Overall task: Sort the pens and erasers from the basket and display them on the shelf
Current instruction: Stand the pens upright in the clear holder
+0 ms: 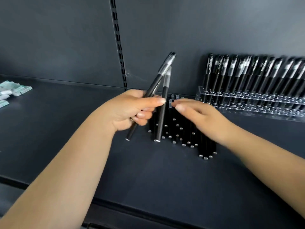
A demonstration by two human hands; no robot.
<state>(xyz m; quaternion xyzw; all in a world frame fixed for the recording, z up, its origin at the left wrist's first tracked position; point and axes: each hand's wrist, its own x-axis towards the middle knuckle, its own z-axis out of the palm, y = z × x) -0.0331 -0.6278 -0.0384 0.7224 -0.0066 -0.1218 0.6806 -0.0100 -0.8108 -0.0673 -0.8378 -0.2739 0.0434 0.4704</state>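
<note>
While my left hand (132, 109) grips two pens (162, 76), right hand (200, 116) open-fingered over the pen pile (181, 129) at shelf (66, 129) centre; rack (247, 98) at two o'clock. Risk: a brushed pile rolling off.

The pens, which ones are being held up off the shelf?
The two pens gripped in the left hand; the rest lie piled or stand in the clear rack.

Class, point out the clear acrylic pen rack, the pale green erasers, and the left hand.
Clear acrylic pen rack (231, 103): head view, front tier of holes.
Pale green erasers (21, 89): head view, top of one eraser.
Left hand (130, 111): head view, back of the hand.
</note>
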